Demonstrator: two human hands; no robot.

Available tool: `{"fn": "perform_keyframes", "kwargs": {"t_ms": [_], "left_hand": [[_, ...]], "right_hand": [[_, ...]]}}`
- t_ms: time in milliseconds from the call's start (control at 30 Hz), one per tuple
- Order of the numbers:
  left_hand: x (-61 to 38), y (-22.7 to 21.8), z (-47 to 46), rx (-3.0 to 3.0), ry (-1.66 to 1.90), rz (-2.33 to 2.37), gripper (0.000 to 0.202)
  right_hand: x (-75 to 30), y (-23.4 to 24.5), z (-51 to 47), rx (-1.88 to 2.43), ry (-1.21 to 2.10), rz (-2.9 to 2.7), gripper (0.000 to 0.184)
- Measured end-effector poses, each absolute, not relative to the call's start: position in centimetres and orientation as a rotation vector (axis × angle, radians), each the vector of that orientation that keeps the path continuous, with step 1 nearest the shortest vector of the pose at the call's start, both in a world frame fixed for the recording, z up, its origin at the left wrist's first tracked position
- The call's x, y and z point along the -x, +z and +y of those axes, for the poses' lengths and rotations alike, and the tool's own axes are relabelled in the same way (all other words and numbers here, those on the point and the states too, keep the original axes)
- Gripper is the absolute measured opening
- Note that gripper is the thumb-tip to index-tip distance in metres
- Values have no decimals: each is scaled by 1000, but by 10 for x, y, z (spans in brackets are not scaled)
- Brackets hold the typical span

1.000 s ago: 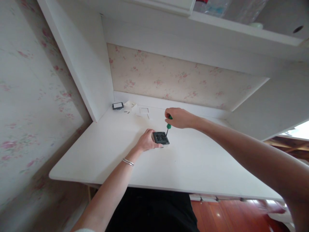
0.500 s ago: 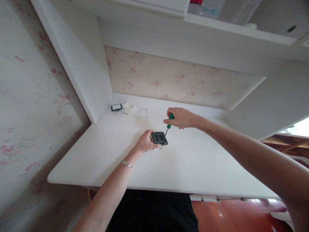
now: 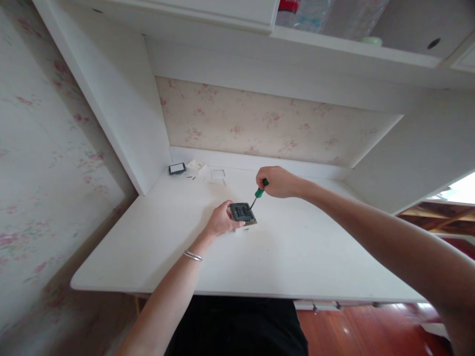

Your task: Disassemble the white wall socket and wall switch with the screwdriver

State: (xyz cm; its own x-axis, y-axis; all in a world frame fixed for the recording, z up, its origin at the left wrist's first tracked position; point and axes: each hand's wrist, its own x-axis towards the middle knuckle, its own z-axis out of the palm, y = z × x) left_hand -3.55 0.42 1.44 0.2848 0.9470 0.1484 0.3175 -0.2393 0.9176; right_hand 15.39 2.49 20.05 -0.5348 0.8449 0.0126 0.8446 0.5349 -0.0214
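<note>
My left hand [image 3: 221,220] grips a small square dark device [image 3: 242,212] by its left side, thumb along the near edge and fingers at the far corner. It looks like an opened switch or socket module, but its exact kind is too small to make out. My right hand [image 3: 276,182] is closed around the green handle of a screwdriver [image 3: 259,192]. The screwdriver slants down to the left, its tip at the right part of the device's dark face. A small dark piece [image 3: 246,229] lies on the desk just below the device.
On the white desk [image 3: 297,257], a dark framed piece [image 3: 177,168], pale scraps [image 3: 196,166], a thin white frame [image 3: 218,173] and tiny dark bits [image 3: 191,177] lie at the back left. A shelf holding clear bottles [image 3: 313,15] hangs overhead.
My right hand has turned and its fingers have wrapped over the handle's top. The screwdriver leans more, its tip slightly further in on the device. The whole view has shifted a little.
</note>
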Motion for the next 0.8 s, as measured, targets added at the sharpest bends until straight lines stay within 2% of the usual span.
{"fn": "perform_keyframes", "kwargs": {"t_ms": [233, 433, 533, 633, 800], "left_hand": [[38, 8, 9, -1752, 1038, 1242, 66], [39, 8, 12, -1674, 1107, 1248, 70], [40, 11, 11, -1612, 1113, 1232, 72], [40, 13, 10, -1549, 1144, 1176, 71], [40, 14, 8, -1418, 1155, 1105, 76]], "right_hand": [[-153, 217, 20, 1531, 49, -2650, 18], [-177, 227, 11, 1531, 111, -2293, 17], [-205, 196, 13, 1527, 227, -2044, 17], [-229, 141, 13, 1536, 358, -1798, 20], [-246, 48, 1, 1523, 361, -1488, 17]]}}
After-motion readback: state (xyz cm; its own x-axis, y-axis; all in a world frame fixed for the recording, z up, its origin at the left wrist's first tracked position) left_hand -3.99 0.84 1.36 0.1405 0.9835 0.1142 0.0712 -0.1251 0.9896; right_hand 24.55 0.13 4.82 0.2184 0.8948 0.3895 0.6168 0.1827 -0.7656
